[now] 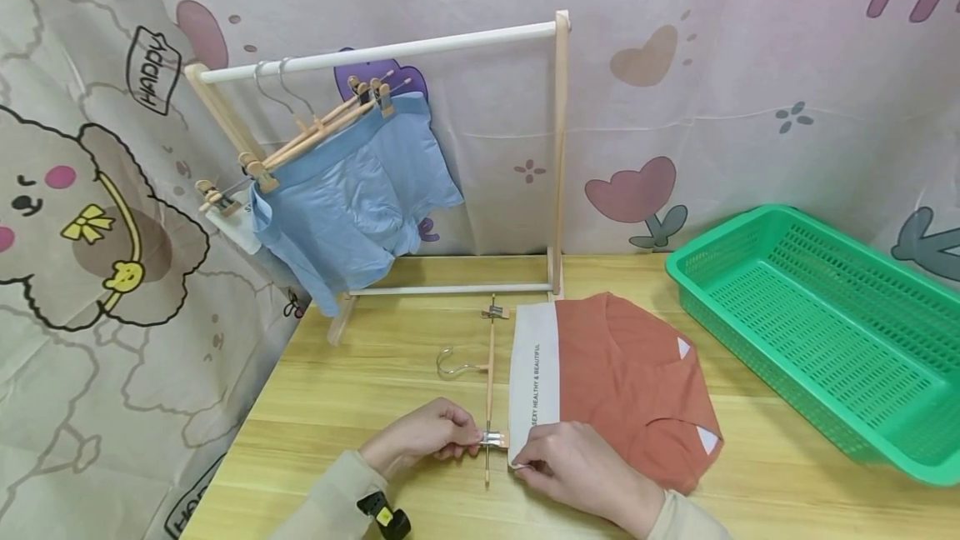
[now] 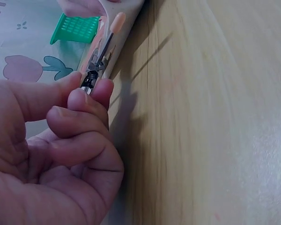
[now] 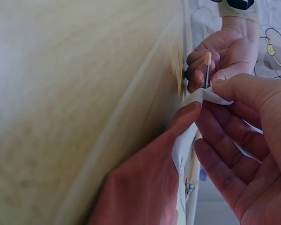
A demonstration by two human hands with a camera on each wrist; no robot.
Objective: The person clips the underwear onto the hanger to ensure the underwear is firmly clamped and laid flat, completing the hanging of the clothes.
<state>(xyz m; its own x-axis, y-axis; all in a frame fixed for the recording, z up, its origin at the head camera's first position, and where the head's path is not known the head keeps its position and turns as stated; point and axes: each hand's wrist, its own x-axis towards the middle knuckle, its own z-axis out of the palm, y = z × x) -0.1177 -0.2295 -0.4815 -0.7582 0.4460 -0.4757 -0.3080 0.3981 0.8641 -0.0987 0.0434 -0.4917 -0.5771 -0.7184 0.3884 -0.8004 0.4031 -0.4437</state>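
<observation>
A wooden clip hanger [image 1: 489, 373] lies on the table beside rust-orange underwear [image 1: 637, 382] with a white waistband [image 1: 534, 373]. My left hand [image 1: 427, 436] pinches the hanger's near metal clip [image 1: 491, 438], seen close in the left wrist view as the clip [image 2: 91, 77] between thumb and fingers. My right hand [image 1: 570, 461] pinches the waistband's near corner [image 3: 203, 96] right beside that clip. The hanger's far clip [image 1: 495, 312] lies free.
A small wooden rack [image 1: 558, 148] with a white rail stands at the back, holding blue underwear [image 1: 352, 198] on hangers. A green plastic basket [image 1: 817, 323] sits to the right. Patterned cloth covers the wall and the left side.
</observation>
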